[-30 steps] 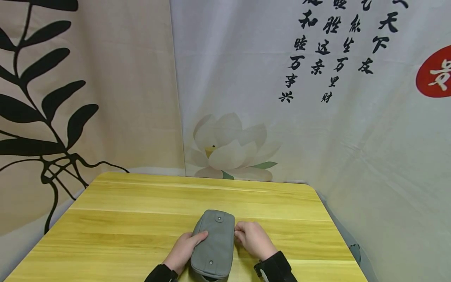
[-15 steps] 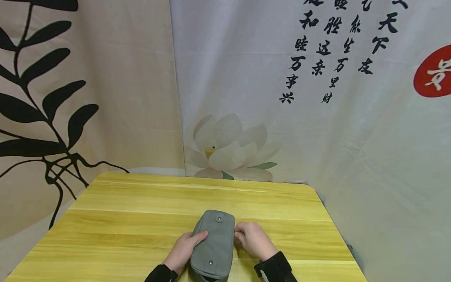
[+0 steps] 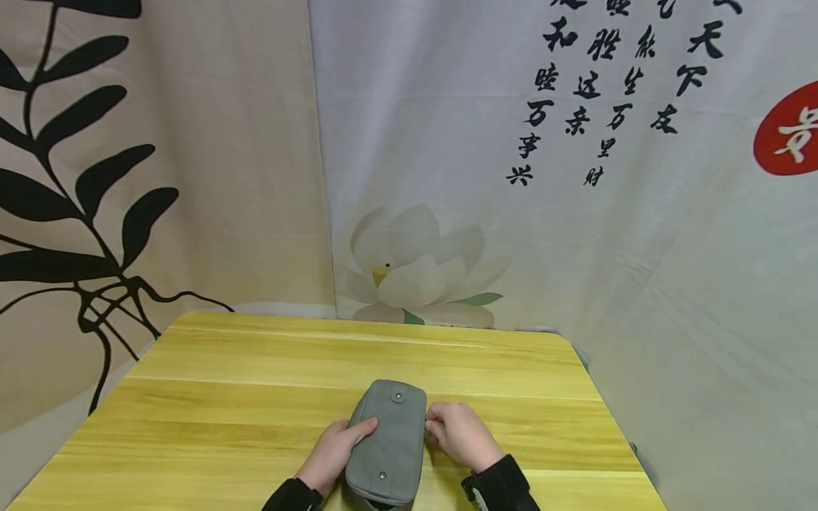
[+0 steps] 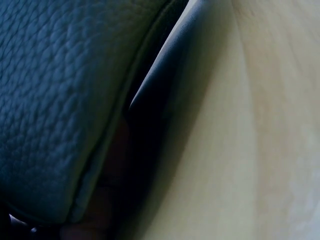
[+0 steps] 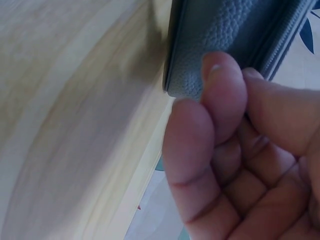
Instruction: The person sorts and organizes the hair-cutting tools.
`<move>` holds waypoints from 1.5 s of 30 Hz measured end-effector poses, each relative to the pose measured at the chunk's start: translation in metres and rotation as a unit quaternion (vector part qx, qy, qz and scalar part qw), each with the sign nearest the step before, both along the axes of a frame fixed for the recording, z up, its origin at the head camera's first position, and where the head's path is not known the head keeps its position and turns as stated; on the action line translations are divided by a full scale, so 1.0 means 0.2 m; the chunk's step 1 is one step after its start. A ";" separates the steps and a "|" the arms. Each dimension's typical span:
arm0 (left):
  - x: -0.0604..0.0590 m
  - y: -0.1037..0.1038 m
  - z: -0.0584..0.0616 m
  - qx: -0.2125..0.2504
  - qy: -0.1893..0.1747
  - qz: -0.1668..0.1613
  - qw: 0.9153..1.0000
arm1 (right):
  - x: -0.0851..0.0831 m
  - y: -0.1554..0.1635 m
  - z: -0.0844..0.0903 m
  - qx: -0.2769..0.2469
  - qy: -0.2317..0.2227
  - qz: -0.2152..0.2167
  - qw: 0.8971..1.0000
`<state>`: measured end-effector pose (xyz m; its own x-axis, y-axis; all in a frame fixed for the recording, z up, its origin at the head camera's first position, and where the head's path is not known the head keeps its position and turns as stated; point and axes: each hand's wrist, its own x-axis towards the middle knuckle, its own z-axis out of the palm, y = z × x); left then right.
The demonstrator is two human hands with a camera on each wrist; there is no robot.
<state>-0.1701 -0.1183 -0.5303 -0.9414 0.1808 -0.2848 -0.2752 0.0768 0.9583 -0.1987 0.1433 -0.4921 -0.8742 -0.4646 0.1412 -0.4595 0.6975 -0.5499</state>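
Two hands steady one grey pouch (image 3: pixel 388 443) at the near middle of the table (image 3: pixel 255 397). The left hand (image 3: pixel 335 448) grips its left side while the right hand (image 3: pixel 461 434) pinches its right edge, seemingly to keep it from sliding. Printed curtains (image 3: pixel 575 234) hang behind.

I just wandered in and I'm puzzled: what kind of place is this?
Probably a small set for filming, not a lived-in room: printed cloth backdrops hang as walls around a wooden table, where two hands hold a grey pouch.
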 end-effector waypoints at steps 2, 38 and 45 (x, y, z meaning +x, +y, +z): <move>0.00 0.00 0.00 -0.002 0.001 0.002 1.000 | 0.00 0.00 0.00 0.000 -0.001 0.001 1.000; 0.01 -0.01 0.01 0.013 0.002 -0.010 1.000 | 0.02 0.00 0.00 0.002 -0.026 0.012 1.000; 0.01 -0.01 0.01 0.011 0.000 -0.005 1.000 | 0.02 0.00 0.00 0.001 -0.027 0.013 1.000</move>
<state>-0.1687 -0.1197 -0.5292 -0.9395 0.1967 -0.2803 -0.2741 0.0588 0.9599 -0.1949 0.1430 -0.4922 -0.8679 -0.4879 0.0935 -0.4475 0.6864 -0.5733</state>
